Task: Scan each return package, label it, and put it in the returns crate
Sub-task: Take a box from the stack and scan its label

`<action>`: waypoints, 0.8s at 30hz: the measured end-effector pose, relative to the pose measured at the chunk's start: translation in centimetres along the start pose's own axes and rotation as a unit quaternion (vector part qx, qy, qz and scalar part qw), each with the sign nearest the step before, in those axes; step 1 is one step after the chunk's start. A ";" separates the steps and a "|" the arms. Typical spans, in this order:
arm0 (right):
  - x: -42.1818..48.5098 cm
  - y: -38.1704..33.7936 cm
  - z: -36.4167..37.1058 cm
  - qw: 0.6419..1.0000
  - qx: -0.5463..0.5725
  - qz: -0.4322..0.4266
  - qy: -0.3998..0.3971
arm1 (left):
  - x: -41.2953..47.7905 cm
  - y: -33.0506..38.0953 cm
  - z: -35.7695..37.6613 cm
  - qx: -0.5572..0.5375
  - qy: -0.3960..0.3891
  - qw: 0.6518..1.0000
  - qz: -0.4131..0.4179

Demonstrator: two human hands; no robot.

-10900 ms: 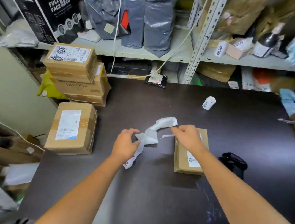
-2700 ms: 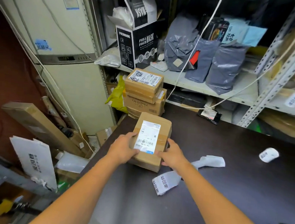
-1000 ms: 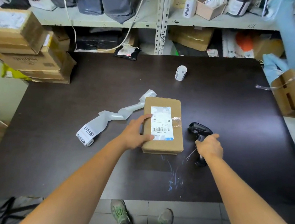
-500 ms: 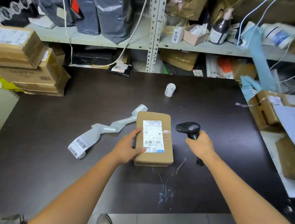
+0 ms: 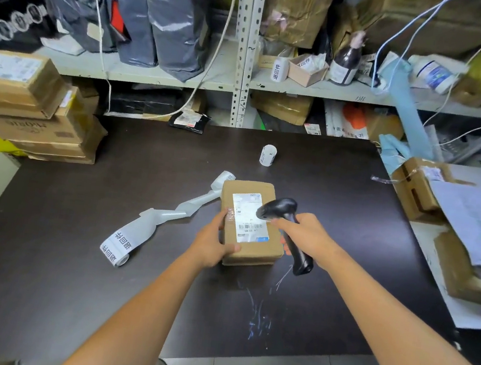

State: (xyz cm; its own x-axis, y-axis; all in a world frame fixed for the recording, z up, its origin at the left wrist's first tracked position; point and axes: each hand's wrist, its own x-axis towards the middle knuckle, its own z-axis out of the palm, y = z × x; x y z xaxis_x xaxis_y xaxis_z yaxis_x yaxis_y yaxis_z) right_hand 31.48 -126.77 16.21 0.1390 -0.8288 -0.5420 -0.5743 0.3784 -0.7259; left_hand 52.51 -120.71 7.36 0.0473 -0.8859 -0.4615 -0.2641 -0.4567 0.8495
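Two bare hands work at the middle of a dark table [image 5: 73, 298]. The left hand [image 5: 213, 244] holds the package [image 5: 254, 254], a flat brown cardboard box lying on the table, with its fingers curled along the box's left edge and the thumb laid over the near corner of the top. The right hand [image 5: 307, 236] is wrapped round the handle of a black scanner [image 5: 276, 209], whose head is over the right side of the white shipping label [image 5: 246, 213] on the box's top; it seems to hang just above the label, though contact cannot be judged from this angle. A printed barcode shows in the label's lower half. Just left of the package, a long twisted label strip [image 5: 175, 213] trails toward the near left, its loose end bearing large printed characters, and its far end touches or nearly touches the box's far-left corner. A small white label roll [image 5: 267, 154] stands upright farther back on the table, well apart from the package. At the table's far-left corner sits a stack of cardboard boxes [image 5: 34, 123]. Behind the table a metal shelf [image 5: 156, 70] carries grey plastic mailer bags [image 5: 167, 27] and a brown bottle [image 5: 346, 62]. To the right, an open carton [image 5: 414, 188] lies partly under a white sheet of paper [image 5: 476, 223].
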 end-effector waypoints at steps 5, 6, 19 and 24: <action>-0.5 -1.1 -0.8 1.000 -0.019 -0.005 0.002 | 0.9 0.4 0.3 0.012 0.005 1.000 -0.008; -0.8 -1.4 -1.0 1.000 -0.026 -0.005 -0.006 | 1.0 0.5 0.3 0.017 0.004 1.000 -0.011; -1.7 -3.4 -1.8 0.989 -0.138 -0.044 0.010 | 1.5 1.6 0.8 0.039 0.016 0.999 -0.013; -1.7 -3.5 -1.8 0.989 -0.136 -0.044 0.021 | 1.3 1.8 0.8 0.055 0.014 0.998 -0.012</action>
State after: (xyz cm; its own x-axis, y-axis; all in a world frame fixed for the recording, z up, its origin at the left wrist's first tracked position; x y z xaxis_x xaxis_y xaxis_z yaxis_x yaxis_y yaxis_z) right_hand 31.85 -127.40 20.47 0.1678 -0.8722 -0.4594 -0.7585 0.1835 -0.6253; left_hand 51.32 -122.64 8.07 0.0812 -0.8773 -0.4730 -0.3665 -0.4677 0.8044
